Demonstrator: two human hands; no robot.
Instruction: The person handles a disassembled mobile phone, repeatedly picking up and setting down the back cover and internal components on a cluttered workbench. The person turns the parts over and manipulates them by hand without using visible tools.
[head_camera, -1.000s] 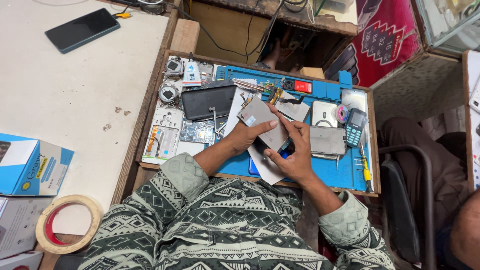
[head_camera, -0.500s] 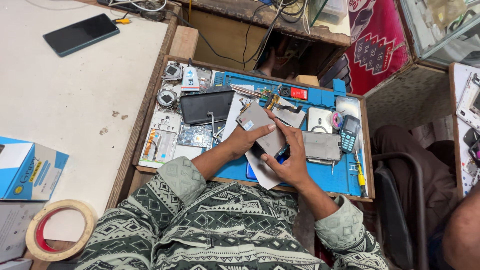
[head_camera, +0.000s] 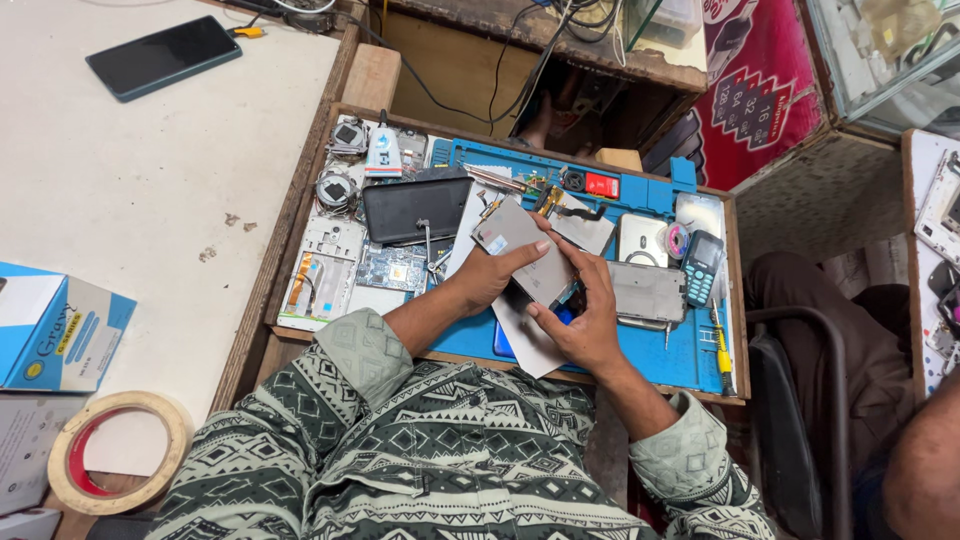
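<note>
Both my hands hold a grey, flat phone back panel (head_camera: 522, 245) over a blue work mat (head_camera: 640, 352). My left hand (head_camera: 487, 277) grips its lower left edge, thumb along the side. Against the panel's right end, my right hand (head_camera: 583, 315) curls its fingers around the edge. A white sheet (head_camera: 527, 342) lies beneath my hands on the mat. My sleeves are patterned green and black.
A black phone panel (head_camera: 417, 207), circuit boards (head_camera: 392, 268), an opened phone frame (head_camera: 648, 291) and a small keypad phone (head_camera: 701, 266) lie in the wooden tray (head_camera: 298, 215). A dark phone (head_camera: 163, 56), blue box (head_camera: 60, 330) and tape roll (head_camera: 120, 452) sit on the white table. Another person (head_camera: 925, 465) sits at right.
The camera has shifted slightly; my hands stay on the grey panel, with the right hand's fingers pressed a little further along its edge.
</note>
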